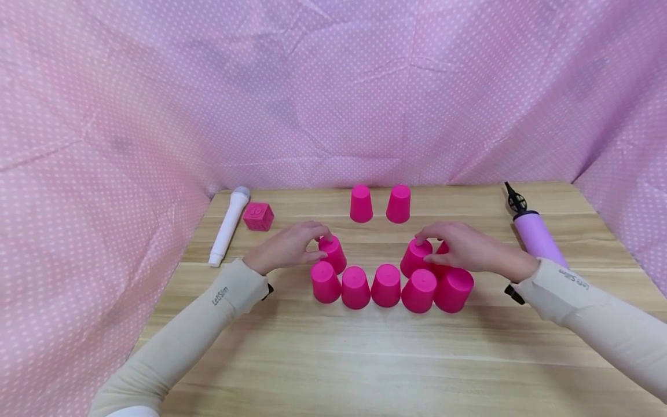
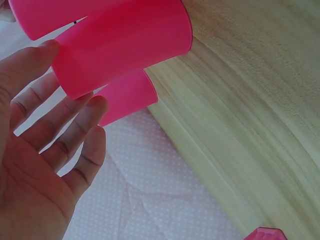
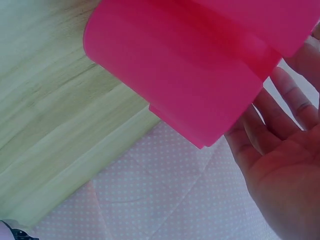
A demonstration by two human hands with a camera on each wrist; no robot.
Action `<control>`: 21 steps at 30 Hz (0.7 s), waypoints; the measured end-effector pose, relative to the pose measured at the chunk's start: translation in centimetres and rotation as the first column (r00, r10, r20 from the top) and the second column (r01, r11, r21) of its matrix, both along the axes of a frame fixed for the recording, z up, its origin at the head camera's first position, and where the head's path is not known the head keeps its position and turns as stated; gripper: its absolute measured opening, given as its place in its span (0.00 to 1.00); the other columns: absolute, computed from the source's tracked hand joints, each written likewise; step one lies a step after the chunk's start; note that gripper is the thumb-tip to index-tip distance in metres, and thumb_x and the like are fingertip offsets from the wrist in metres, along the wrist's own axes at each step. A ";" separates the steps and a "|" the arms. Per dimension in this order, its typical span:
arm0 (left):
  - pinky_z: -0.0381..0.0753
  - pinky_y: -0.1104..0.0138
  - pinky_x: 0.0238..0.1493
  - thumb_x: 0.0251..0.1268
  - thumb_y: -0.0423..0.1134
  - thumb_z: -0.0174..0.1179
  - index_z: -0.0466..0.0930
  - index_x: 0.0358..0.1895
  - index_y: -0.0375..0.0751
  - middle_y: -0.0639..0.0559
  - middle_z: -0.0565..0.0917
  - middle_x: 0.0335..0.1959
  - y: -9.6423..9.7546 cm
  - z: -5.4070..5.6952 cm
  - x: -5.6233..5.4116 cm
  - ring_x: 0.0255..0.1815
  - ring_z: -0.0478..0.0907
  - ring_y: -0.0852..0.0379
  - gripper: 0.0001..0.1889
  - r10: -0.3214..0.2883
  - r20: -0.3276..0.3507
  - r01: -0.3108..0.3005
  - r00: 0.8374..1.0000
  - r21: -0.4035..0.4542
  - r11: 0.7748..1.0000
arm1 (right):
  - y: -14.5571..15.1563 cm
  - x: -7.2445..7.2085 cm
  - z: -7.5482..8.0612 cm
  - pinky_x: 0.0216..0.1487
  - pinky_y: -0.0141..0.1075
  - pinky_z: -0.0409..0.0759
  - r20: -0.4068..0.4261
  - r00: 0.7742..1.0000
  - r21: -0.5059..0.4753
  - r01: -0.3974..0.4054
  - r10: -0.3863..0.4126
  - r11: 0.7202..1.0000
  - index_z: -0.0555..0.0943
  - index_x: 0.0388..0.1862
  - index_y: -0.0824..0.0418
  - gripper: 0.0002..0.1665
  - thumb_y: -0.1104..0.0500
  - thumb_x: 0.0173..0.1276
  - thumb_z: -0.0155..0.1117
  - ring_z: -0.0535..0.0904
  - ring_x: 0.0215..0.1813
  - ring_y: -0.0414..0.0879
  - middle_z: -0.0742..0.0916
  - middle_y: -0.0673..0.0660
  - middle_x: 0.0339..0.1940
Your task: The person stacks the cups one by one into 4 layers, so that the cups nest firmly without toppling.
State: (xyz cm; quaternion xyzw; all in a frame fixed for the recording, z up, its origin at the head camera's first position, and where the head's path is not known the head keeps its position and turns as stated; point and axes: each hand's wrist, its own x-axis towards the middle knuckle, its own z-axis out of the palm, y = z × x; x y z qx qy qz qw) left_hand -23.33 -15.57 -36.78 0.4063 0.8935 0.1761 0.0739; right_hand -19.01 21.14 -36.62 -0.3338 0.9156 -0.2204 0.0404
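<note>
You have both hands at work just behind a front row of five pink cups (image 1: 386, 285), all bottoms up in the middle of the frame, a little below centre. Your left hand (image 1: 294, 243) is narrow, with thumb and fingers pinching the upper end of the left cup (image 1: 333, 258), behind the row's left end. Your right hand (image 1: 464, 246) pinches the right cup (image 1: 414, 259) in the same way, right of centre. A half-hidden cup (image 1: 443, 249) shows behind your right fingers. Two spare cups (image 1: 361, 205) stand apart at the upper middle, near the far edge of the table (image 1: 365, 370).

The step in hand looks like positioning two cups at once behind the front row. You cannot tell from these views whether the pinched cups bear on the table or hang slightly above it.

From here, the move seems to call for level, light fingers and a straight release, since the front cups are close enough to be nudged. Watch your right thumb, too: it lies close to the half-hidden cup and could drag it.
</note>
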 end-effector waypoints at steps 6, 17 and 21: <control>0.76 0.66 0.48 0.55 0.43 0.69 0.78 0.51 0.47 0.58 0.78 0.45 -0.1 0.0 0.0 0.47 0.74 0.61 0.19 0.012 0.002 -0.012 1.000 0.004 1.000 | 0.1 0.0 0.0 0.43 0.41 0.80 -0.018 1.000 -0.006 -0.002 0.002 1.000 0.82 0.48 0.59 0.22 0.64 0.52 0.75 0.79 0.47 0.49 0.83 0.53 0.46; 0.77 0.62 0.44 0.56 0.40 0.68 0.77 0.50 0.46 0.53 0.80 0.45 0.3 0.8 -2.6 0.45 0.76 0.53 0.18 0.141 -0.098 -0.139 0.985 0.026 0.990 | 1.3 -3.0 1.0 0.44 0.48 0.77 -0.123 0.990 -0.115 0.058 -0.072 0.992 0.82 0.44 0.61 0.19 0.63 0.52 0.75 0.79 0.43 0.49 0.85 0.52 0.39; 0.77 0.62 0.45 0.56 0.40 0.68 0.76 0.50 0.46 0.53 0.79 0.44 0.5 0.9 -4.6 0.45 0.75 0.53 0.18 0.242 -0.078 -0.241 0.967 0.016 0.970 | 2.5 -5.1 1.5 0.44 0.50 0.76 -0.118 0.981 -0.118 0.141 -0.155 0.983 0.82 0.42 0.63 0.18 0.64 0.52 0.75 0.79 0.43 0.52 0.85 0.55 0.37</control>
